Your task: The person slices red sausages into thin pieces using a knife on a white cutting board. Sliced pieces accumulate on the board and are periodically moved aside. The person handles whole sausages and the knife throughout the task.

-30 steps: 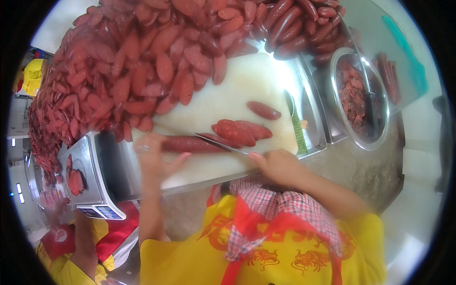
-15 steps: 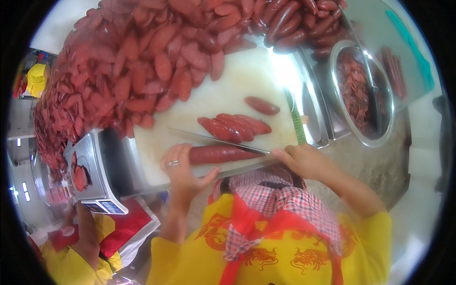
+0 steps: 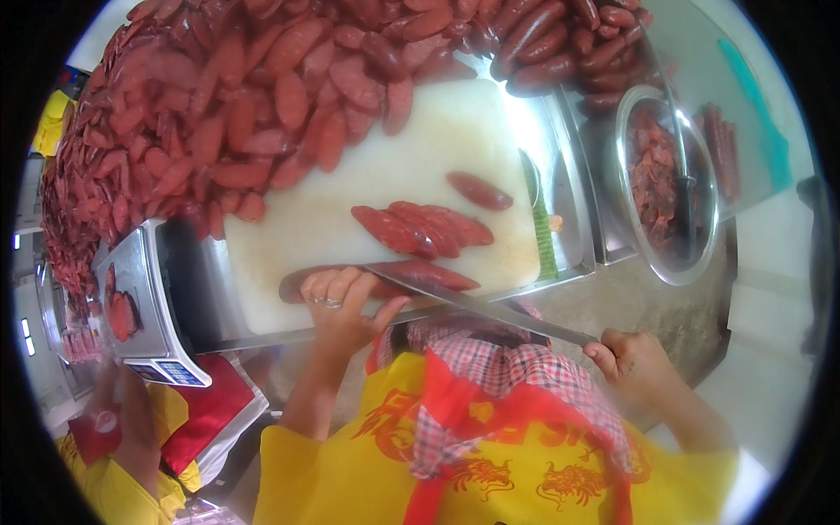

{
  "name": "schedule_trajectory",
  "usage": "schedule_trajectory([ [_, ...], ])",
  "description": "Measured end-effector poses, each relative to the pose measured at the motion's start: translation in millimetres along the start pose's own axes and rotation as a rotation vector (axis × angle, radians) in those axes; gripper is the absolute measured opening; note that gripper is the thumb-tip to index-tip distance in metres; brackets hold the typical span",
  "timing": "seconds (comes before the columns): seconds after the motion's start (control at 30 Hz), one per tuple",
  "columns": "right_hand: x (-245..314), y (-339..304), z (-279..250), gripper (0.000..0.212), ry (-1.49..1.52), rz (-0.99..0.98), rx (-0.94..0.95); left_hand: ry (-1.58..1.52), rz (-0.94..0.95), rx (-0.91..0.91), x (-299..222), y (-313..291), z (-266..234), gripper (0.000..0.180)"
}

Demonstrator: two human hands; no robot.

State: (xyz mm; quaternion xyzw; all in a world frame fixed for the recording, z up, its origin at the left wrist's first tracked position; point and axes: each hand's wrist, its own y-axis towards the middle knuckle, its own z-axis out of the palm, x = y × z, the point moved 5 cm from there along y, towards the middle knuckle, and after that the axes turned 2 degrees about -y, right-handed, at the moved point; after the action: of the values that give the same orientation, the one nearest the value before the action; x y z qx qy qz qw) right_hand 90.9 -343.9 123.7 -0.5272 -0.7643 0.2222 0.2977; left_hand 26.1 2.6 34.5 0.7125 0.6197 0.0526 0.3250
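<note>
Fingers of my left hand [image 3: 339, 302], one with a ring, press down on a long dark-red sausage [image 3: 420, 273] along the near edge of the white cutting board [image 3: 499, 241]. My right hand [image 3: 637, 363] grips the handle of a long knife [image 3: 499, 311], out past the board's near edge. The blade slants across the sausage, its tip end close beside my left fingers. Just beyond lies a fanned row of oval sausage slices [image 3: 420, 229], partly overlapping. A single sausage piece [image 3: 479, 190] sits apart farther right.
A large heap of sliced sausage [image 3: 227, 114] covers the far left, with whole sausages [image 3: 542, 48] at the far right. A steel bowl of scraps [image 3: 652, 166] has a black-handled tool across it. A scale [image 3: 162, 324] bearing slices stands left, near another person's arm [image 3: 136, 429].
My right hand has drawn the knife back toward the lower right, so its tip end now crosses the sausage. The sausage's left end reaches farther left, past my left hand.
</note>
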Motion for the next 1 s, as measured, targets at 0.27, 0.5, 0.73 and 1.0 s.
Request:
schedule_trajectory([
  [0.27,89.3,125.1,35.7,0.069,0.109,-0.276,-0.004,0.038,-0.060,-0.004,-2.5,1.9,1.3,0.052],
  [0.5,92.6,135.7,30.4,0.073,0.177,-0.278,0.064,0.045,-0.036,-0.050,-5.0,-2.3,-0.8,0.053],
  [0.73,23.4,33.8,10.7,0.056,0.171,-0.101,0.047,-0.013,-0.036,-0.070,2.1,-3.0,-1.1,0.049],
  [1.0,42.9,40.9,14.0,0.059,0.124,-0.067,0.024,-0.015,-0.077,-0.050,-0.7,1.3,-1.4,0.047],
])
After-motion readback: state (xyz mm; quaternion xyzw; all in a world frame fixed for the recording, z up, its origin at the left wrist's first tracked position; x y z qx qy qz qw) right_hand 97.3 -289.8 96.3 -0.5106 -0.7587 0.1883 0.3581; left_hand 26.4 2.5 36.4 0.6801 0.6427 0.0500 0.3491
